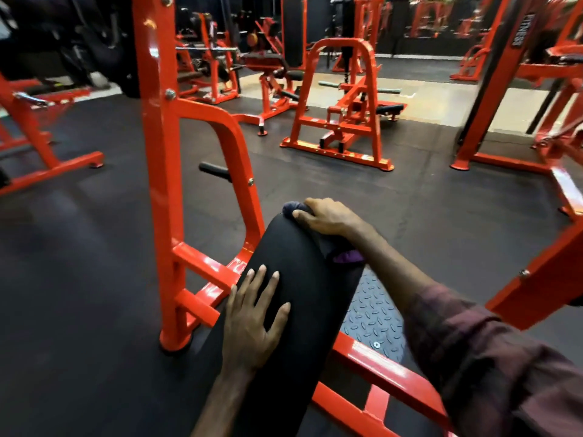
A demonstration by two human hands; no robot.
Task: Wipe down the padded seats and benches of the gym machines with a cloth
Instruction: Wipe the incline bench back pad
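Note:
A long black padded bench (303,279) slopes away from me in the lower middle of the head view, set in a red steel frame. My left hand (252,320) lies flat on the pad's near left side, fingers spread, holding nothing. My right hand (328,217) presses on the far end of the pad, closed over a dark purple cloth (347,256); the cloth bulges out by the fingertips and hangs out under the wrist. Most of the cloth is hidden beneath the hand.
A red upright post (161,171) with a black peg (214,170) stands left of the bench. A grey tread plate (375,316) lies right of the pad. More red machines (340,121) stand on the black rubber floor beyond, with mirrors at the back.

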